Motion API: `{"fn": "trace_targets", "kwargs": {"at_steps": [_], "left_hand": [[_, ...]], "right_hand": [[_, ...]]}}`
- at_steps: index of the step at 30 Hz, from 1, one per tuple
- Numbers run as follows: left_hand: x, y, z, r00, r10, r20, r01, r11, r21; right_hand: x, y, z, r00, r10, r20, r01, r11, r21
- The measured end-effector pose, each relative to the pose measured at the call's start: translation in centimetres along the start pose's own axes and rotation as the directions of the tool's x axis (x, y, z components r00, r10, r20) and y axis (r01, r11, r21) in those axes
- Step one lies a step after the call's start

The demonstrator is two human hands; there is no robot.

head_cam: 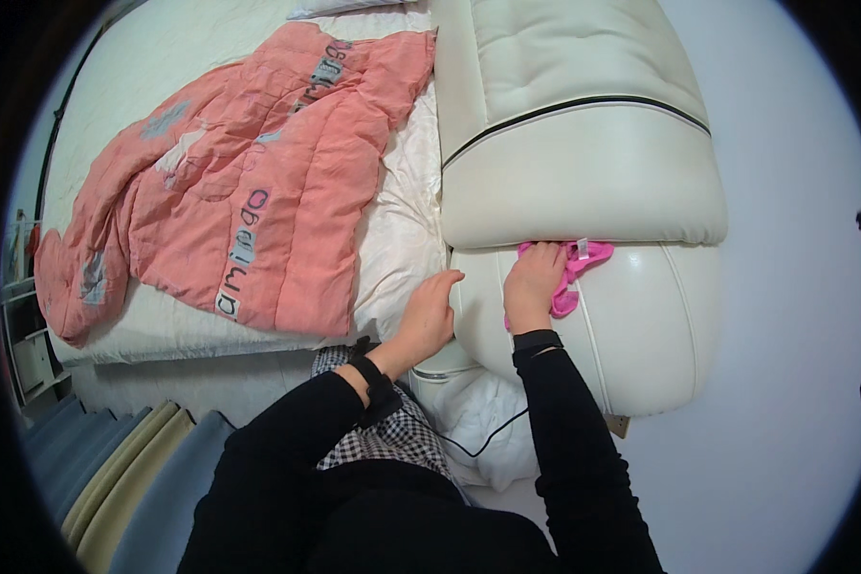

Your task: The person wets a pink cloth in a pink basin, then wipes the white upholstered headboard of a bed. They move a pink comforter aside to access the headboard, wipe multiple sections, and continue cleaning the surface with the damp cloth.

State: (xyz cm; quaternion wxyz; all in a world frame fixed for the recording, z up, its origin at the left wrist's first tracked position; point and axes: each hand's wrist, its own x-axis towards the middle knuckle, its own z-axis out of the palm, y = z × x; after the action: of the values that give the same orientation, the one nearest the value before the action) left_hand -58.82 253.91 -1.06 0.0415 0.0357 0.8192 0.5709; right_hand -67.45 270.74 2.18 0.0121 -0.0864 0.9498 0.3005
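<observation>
My right hand (536,281) rests on a bright pink cloth (565,300) with a white tag, its fingertips at the seam where the upper cushion (581,183) meets the lower cream leather part (638,323) of the upholstered headboard. Whether the fingers grip the cloth is hidden. Nothing shows in my left hand (427,316), which is held beside the left edge of the lower leather part, thumb and fingers apart. Both wrists wear black bands.
A pink quilt (258,194) with lettering lies on the bed's white sheet (402,237). Below the leather part is a white fluffy bundle (491,423), with a black cable in front. Blue and beige curtains (172,488) hang at lower left; a white rack (32,359) stands at far left.
</observation>
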Motion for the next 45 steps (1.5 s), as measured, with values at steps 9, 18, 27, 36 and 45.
{"fn": "trace_targets", "kwargs": {"at_steps": [9, 18, 27, 36, 45], "left_hand": [[-0.4, 0.3, 0.2, 0.996, 0.080, 0.028, -0.080, 0.997, 0.000], [-0.8, 0.7, -2.6, 0.989, 0.145, 0.023, -0.146, 0.984, 0.097], [-1.0, 4.5, -2.1, 0.981, 0.169, 0.093, -0.172, 0.985, 0.020], [-0.2, 5.2, -0.8, 0.981, 0.133, 0.138, -0.138, 0.990, 0.028], [0.6, 5.2, -1.2, 0.977, 0.162, 0.142, -0.177, 0.980, 0.096]], "right_hand": [[-3.3, -3.8, 3.5, 0.987, -0.160, 0.026, 0.161, 0.987, -0.022], [-14.3, -0.9, 2.9, 0.944, -0.306, -0.120, 0.329, 0.893, 0.308], [-17.1, 16.1, -8.4, 0.971, 0.088, -0.222, -0.038, 0.975, 0.221], [-11.0, 8.0, -3.7, 0.962, 0.051, -0.270, 0.046, 0.939, 0.342], [-19.6, 3.4, -0.2, 0.964, -0.246, -0.099, 0.264, 0.865, 0.427]]}}
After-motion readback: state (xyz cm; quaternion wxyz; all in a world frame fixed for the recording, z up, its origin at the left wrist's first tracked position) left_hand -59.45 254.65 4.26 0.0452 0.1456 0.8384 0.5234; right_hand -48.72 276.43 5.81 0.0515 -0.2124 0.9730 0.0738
